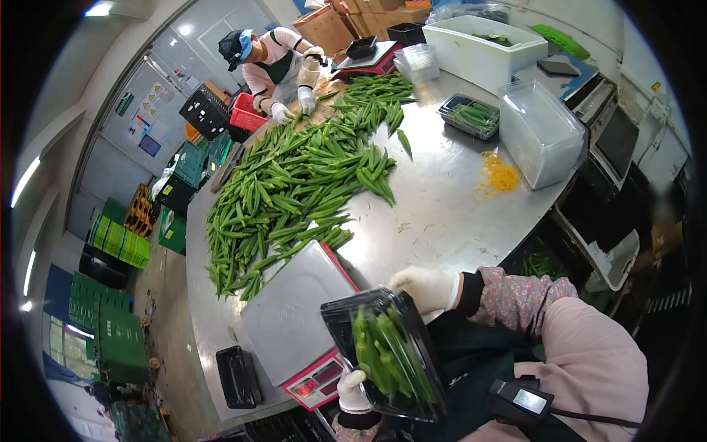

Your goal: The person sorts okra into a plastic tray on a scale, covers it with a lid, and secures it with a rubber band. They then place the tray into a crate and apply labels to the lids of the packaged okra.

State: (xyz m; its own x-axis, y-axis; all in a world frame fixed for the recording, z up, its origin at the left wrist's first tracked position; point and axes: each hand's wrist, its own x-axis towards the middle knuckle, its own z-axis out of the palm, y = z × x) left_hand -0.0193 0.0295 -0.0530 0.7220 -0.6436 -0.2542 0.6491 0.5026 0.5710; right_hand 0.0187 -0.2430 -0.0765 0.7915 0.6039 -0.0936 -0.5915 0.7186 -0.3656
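A black plastic tray of okra (383, 353) under a clear lid is tilted up close to me, beside the scale. My left hand (353, 390), in a white glove, grips its lower left edge with the thumb on the rim. My right hand (426, 289), also gloved, is closed at the tray's upper edge; some fingertips are hidden by it. Just beyond the tray is a weighing scale (287, 309) with a grey platform and red body. A large pile of loose okra (294, 177) covers the metal table behind the scale.
Another black tray (238, 377) lies left of the scale. Across the metal table (434, 221) are yellow rubber bands (498, 177), stacked clear lids (541, 132), a packed okra tray (470, 116) and a white bin (482, 48). A gloved co-worker (276, 70) handles okra at the far side.
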